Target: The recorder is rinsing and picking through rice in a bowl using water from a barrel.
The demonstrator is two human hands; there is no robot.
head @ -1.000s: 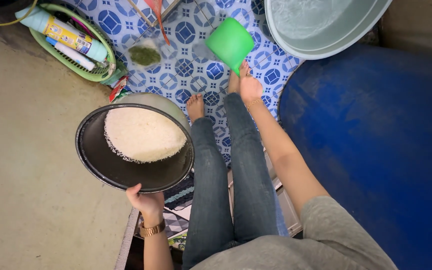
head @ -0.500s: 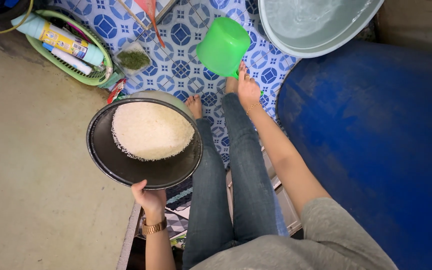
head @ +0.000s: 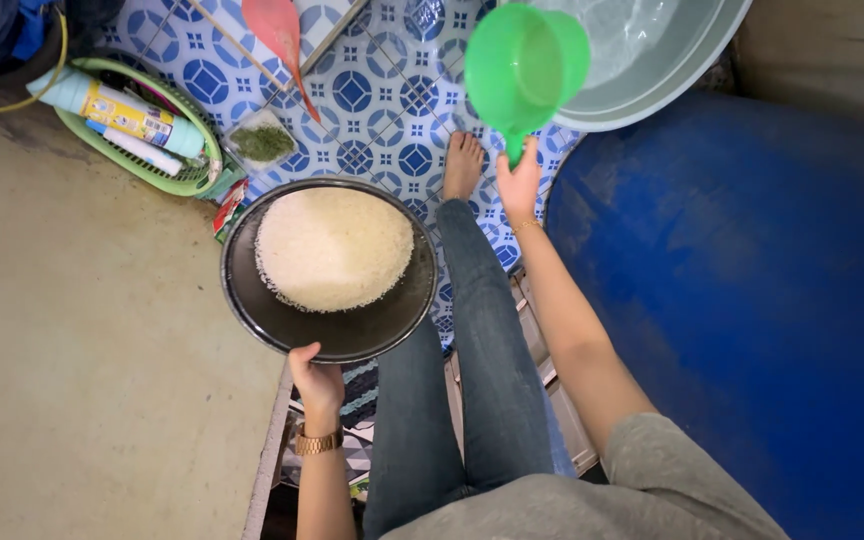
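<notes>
My left hand grips the near rim of a dark round pot that holds a mound of white rice. The pot hangs over the floor to the left of my legs in jeans. My right hand holds the handle of a green plastic scoop, raised with its mouth toward me, at the edge of a pale basin with water in it. A gold watch sits on my left wrist.
A large blue barrel fills the right side. A green basket with bottles and tubes lies at upper left, beside a small dish of green herbs. A red spatula rests on the blue patterned tiles. Bare concrete floor spreads left.
The green scoop has risen and moved toward the basin. The pot of rice has shifted right and nearer my legs.
</notes>
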